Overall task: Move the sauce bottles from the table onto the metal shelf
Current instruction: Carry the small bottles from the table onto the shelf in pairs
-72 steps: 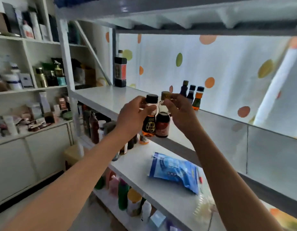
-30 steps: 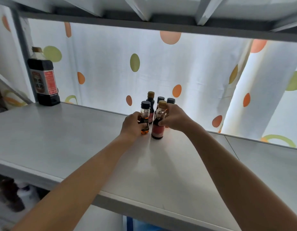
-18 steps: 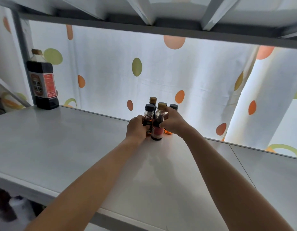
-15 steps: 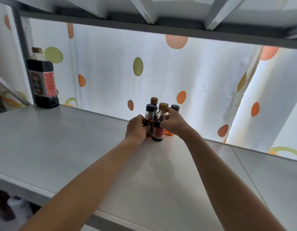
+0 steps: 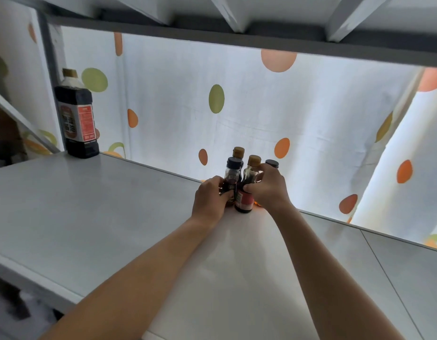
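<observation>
You are at the setting-down step: both small bottles stand upright on the metal shelf (image 5: 94, 217), touching the cluster near its back edge. Your left hand (image 5: 208, 201) curls its grip round the black-capped bottle (image 5: 232, 177); your right hand (image 5: 267, 188) pinches the tan-capped bottle (image 5: 249, 182). Next, I judge, you must loosen both grips gently so neither bottle tips.

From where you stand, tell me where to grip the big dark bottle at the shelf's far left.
Grip the big dark bottle round its broad squarish body, from the front right. It stands upright; a shelf post blocks its left side, and its neck looks too narrow to steady it.
</observation>
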{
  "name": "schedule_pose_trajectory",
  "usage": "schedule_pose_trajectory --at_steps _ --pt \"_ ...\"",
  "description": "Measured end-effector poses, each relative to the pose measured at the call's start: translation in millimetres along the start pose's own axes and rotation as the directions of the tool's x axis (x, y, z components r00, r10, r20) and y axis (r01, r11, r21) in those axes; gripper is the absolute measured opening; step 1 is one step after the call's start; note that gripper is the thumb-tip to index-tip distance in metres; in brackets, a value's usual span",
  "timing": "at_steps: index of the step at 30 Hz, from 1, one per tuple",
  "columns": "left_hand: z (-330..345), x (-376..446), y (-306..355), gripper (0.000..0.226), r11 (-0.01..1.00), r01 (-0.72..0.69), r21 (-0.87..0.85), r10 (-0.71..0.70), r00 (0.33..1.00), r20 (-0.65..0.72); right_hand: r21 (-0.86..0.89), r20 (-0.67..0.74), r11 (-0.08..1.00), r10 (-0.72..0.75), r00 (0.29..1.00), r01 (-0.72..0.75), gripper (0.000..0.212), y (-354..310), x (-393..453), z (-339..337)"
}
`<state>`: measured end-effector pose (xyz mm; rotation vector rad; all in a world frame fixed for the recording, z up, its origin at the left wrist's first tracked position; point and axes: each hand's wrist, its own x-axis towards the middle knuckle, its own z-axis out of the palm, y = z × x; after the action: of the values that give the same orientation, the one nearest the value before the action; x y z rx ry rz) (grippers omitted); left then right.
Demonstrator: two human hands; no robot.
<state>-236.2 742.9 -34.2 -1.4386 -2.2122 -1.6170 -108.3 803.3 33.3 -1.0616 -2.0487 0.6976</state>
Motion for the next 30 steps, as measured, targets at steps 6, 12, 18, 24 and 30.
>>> schedule_pose_trajectory --at_steps 6,12,18,24,30 --pt "-4 -2 2 0.025 1.0 0.009 -0.018 -0.008 0.999 0.033 -0.014 -0.012 1.0 0.01 1.0 -0.01 0.039 -4 -6 3" --pt "-8 -8 5 0.037 0.999 0.032 -0.014 -0.031 0.998 0.06 -0.024 -0.03 0.999 0.039 0.999 -0.039 0.043 -5 -16 3" --pt "-13 -12 10 0.074 0.965 0.182 0.19 -0.227 0.941 0.25 -0.056 -0.079 0.989 0.133 0.988 -0.138 0.042 -1 -34 3" --pt "-36 -33 23 0.087 0.916 0.175 0.361 -0.31 0.88 0.36 -0.299 -0.011 0.947 0.119 0.993 -0.117 0.034 2 -80 -4" --pt "-59 -100 59 0.08 0.939 -0.005 0.345 -0.146 0.9 0.411 -0.403 0.079 0.913 0.098 0.992 -0.058 0.042 -5 -125 -31"
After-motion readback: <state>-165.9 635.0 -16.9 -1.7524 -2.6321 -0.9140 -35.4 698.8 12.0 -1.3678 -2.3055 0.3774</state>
